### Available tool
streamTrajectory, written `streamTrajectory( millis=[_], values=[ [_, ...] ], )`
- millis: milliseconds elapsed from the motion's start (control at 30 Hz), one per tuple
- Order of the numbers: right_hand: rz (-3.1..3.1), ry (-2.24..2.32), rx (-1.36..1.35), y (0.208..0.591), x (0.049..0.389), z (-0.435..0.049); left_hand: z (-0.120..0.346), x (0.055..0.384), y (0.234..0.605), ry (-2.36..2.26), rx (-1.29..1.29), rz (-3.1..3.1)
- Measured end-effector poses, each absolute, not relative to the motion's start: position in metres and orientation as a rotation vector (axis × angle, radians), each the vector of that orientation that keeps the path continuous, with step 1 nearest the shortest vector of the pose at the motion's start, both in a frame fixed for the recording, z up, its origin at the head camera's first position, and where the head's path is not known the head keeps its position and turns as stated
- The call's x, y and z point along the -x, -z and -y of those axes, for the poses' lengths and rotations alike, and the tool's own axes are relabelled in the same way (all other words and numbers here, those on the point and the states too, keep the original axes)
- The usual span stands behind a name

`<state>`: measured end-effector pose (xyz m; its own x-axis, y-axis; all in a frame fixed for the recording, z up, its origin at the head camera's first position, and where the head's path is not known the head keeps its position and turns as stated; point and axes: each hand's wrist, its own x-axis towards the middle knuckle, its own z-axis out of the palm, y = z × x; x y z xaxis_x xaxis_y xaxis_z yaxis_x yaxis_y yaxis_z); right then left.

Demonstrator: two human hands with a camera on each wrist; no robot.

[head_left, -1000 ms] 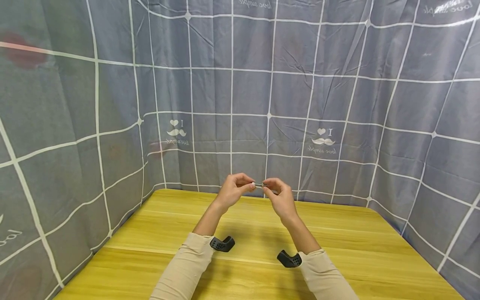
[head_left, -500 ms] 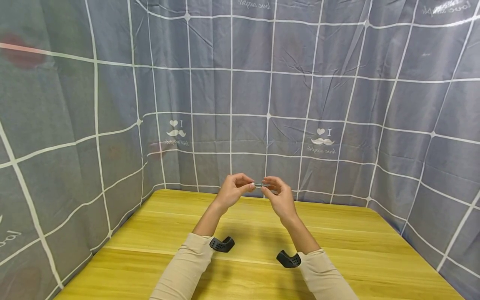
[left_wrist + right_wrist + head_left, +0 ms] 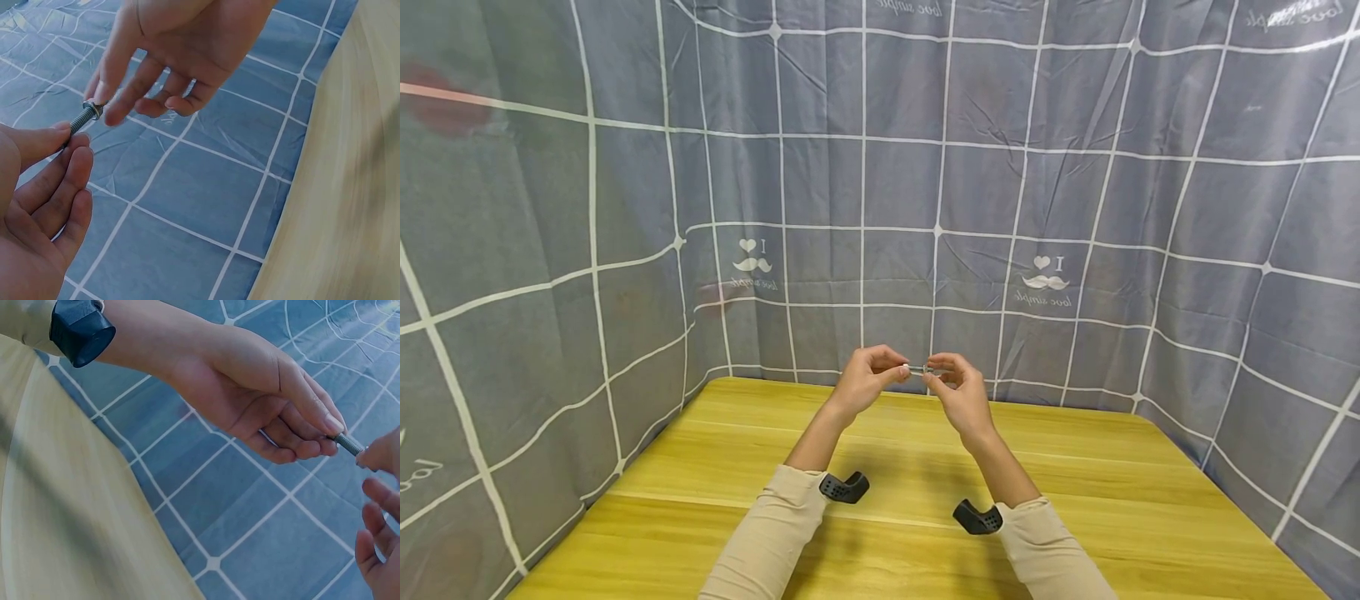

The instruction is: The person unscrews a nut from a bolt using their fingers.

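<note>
Head view, lower centre: left hand [image 3: 862,387] pinching bolt [image 3: 82,119], closed at tips; right hand [image 3: 961,397] pinching ringed end.

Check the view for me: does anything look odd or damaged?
Lettering on the curtain reads mirror-reversed, and a reddish blotch marks its upper left, cause unclear. The threaded bolt between the fingers shows no visible damage.

Checked drapes [image 3: 898,187] hang round a table [image 3: 1112,467] — a curtained booth [image 3: 1225,208].
</note>
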<state>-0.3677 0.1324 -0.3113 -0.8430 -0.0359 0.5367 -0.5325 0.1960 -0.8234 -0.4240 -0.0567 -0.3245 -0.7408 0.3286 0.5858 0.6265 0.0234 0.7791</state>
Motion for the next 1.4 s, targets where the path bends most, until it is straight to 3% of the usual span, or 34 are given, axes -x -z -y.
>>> streamTrajectory(
  millis=[300, 1400],
  values=[
    [2.077, -1.717, -0.508, 0.335, 0.398, -0.138, 0.057, 0.425, 0.325, 1.771, 0.996, 2.062],
    [2.006, -1.825, -0.545, 0.336, 0.400, -0.136, 0.059, 0.425, 0.323, 1.748, 0.972, 2.085]
  ],
)
